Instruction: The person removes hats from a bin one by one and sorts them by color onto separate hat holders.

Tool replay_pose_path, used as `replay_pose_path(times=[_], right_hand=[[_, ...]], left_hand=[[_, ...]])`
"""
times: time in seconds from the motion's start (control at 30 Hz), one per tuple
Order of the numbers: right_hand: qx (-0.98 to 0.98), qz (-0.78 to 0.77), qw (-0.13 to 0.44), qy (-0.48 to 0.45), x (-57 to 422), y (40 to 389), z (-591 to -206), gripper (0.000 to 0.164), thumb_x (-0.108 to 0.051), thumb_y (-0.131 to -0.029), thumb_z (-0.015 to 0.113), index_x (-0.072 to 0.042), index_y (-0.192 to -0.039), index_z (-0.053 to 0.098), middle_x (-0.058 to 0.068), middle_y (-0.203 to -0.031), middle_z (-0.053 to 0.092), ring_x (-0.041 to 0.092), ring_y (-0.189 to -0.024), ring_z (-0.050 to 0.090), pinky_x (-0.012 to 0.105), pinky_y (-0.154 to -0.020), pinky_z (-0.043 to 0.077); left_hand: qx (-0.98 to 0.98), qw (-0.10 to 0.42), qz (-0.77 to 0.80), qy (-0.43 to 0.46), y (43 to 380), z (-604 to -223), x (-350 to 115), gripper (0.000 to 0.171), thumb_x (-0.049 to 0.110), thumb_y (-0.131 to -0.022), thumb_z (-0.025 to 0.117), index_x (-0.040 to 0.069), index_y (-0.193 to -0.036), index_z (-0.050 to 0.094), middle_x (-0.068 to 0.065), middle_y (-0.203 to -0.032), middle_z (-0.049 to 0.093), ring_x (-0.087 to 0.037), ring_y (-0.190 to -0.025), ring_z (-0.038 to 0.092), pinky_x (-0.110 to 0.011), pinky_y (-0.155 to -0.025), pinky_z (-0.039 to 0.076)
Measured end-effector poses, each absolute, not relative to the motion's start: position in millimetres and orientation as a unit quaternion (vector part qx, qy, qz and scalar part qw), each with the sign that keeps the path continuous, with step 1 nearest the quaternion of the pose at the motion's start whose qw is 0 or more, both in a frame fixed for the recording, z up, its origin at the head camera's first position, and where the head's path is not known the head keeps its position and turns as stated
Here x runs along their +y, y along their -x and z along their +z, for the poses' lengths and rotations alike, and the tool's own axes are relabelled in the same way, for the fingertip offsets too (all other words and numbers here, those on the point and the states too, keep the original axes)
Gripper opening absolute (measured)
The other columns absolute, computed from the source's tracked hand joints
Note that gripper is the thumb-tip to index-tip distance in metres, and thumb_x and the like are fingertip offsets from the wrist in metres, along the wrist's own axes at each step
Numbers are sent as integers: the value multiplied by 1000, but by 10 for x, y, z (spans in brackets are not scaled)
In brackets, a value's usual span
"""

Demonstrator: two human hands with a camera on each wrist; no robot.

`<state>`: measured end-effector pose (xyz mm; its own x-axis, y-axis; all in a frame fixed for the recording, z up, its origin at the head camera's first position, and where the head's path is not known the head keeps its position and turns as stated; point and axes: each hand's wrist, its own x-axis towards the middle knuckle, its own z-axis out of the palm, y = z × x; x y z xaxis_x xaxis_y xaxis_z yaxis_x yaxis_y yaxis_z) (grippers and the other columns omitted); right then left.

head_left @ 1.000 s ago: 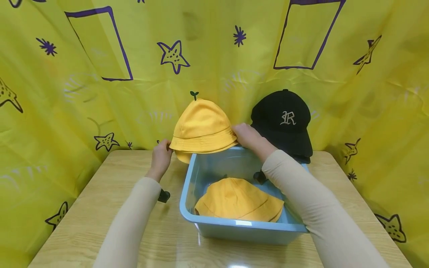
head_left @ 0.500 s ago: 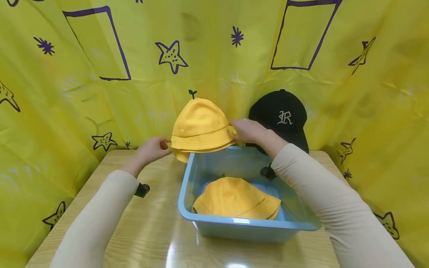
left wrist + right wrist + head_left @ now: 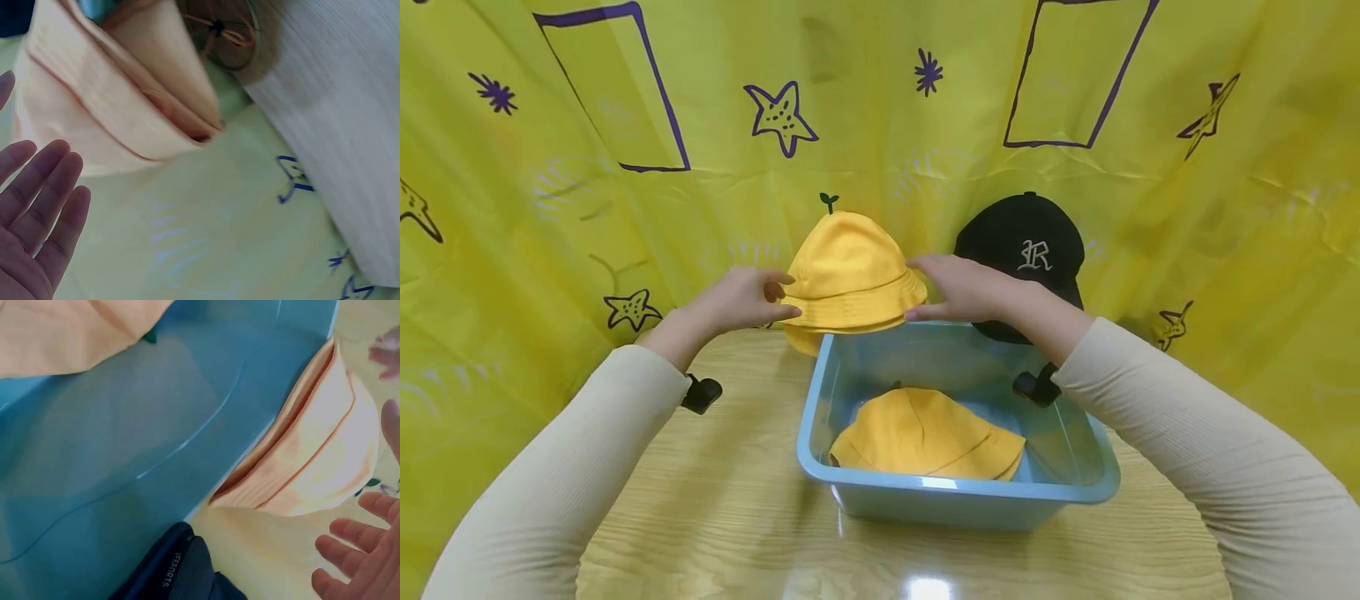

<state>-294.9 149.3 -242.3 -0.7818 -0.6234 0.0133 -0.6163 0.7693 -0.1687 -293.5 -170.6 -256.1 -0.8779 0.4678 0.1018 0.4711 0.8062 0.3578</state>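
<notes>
A yellow bucket hat (image 3: 850, 271) with a green sprout on its crown stands behind the blue bin, tilted slightly, its brim over the bin's far rim. To its left my left hand (image 3: 737, 300) is spread, thumb and fingers apart; in the left wrist view those extended fingers (image 3: 53, 197) lie beside the hat's crown. On the other side my right hand (image 3: 966, 287) faces it, fingers loosely straight, and in the right wrist view a gap separates this hand (image 3: 362, 556) from the hat. Neither hand holds anything. A second yellow hat (image 3: 925, 433) lies inside the blue bin (image 3: 955, 483).
Behind the bin's right side stands a black cap (image 3: 1018, 242) with a letter R, partly hidden by my right forearm. A round wire base (image 3: 219, 28) shows beneath the yellow hat. The wooden table (image 3: 715, 492) ends at a yellow patterned curtain (image 3: 865, 100).
Both hands have let go of the standing hat's brim and spread beside it, the left rising and opening, the right turning palm inward. The hat stays about where it was.
</notes>
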Motion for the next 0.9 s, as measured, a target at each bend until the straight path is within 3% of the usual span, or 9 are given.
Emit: replay_pose_path(times=[0.27,0.43,0.63,0.9], right_hand=[[944,-26,12,328,1624,2575,-2355,95,-66,-84,53,-8,-151,19,20,-156,15,35,-143,14,56,-114,6],[949,-11,-18,315,1791,2306,-2244,95,-67,-83,52,-12,-152,17,16,-158,10,34,-145,10,55,-115,2],[948,-12,-56,313,1975,2018,-2231,98,-66,-82,55,-13,-153,12,15,-158,7,35,-145,6,57,-114,3],[947,-12,-87,309,2241,1740,-2418,106,-63,-81,60,-10,-152,1,11,-158,-10,30,-145,-9,58,-113,-2]], left_hand=[[-942,-9,-172,286,2777,-2339,-1458,59,36,-84,69,3,-130,55,-17,-122,62,-30,-112,59,-46,-93,47],[-926,-10,-168,339,2726,-2234,-1237,63,38,-82,71,8,-135,53,-11,-133,56,-27,-121,53,-43,-99,43],[-893,-18,-139,428,2691,-2136,-961,84,46,-82,70,14,-149,31,-4,-152,32,-19,-140,29,-36,-113,25],[-863,-27,-96,494,2726,-2103,-474,100,57,-81,65,16,-153,10,2,-159,9,-14,-146,8,-39,-118,7]])
